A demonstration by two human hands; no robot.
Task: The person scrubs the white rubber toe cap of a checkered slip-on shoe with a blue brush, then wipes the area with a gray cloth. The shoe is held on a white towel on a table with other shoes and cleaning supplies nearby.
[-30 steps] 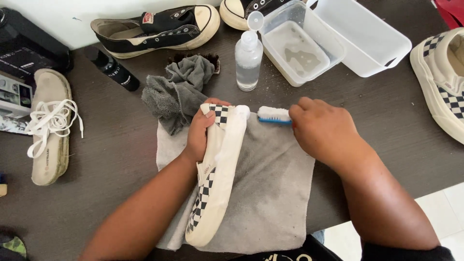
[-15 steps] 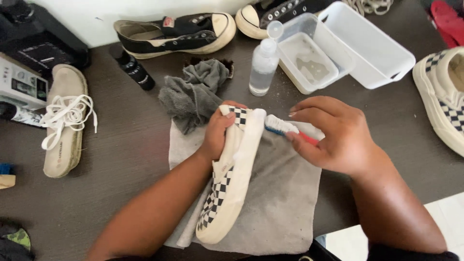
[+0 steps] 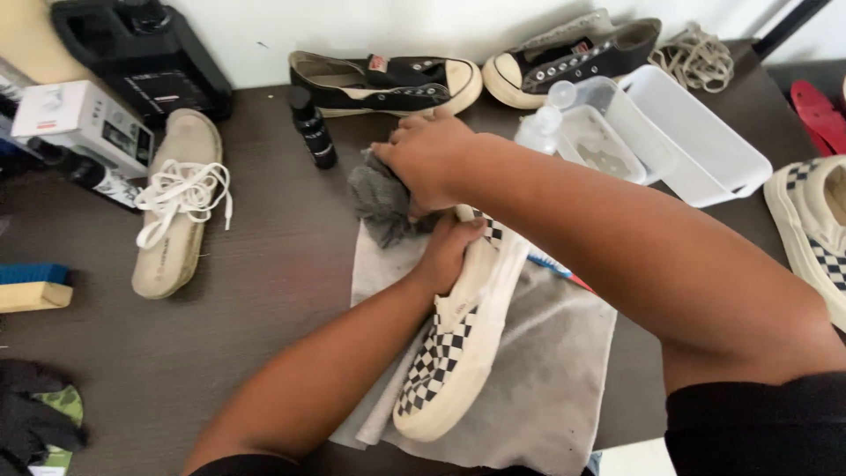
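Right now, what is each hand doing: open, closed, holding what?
Left hand: closed on the checkered slip-on shoe.
Right hand: closed on the dark grey rag.

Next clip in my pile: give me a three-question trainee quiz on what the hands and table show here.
1. True or false: the right hand grips the crumpled grey cloth.
2. Which hand steadies the checkered shoe? A. left hand B. right hand
3. Fill in: the brush lies on the ____ towel.

Key: 1 true; 2 A; 3 grey
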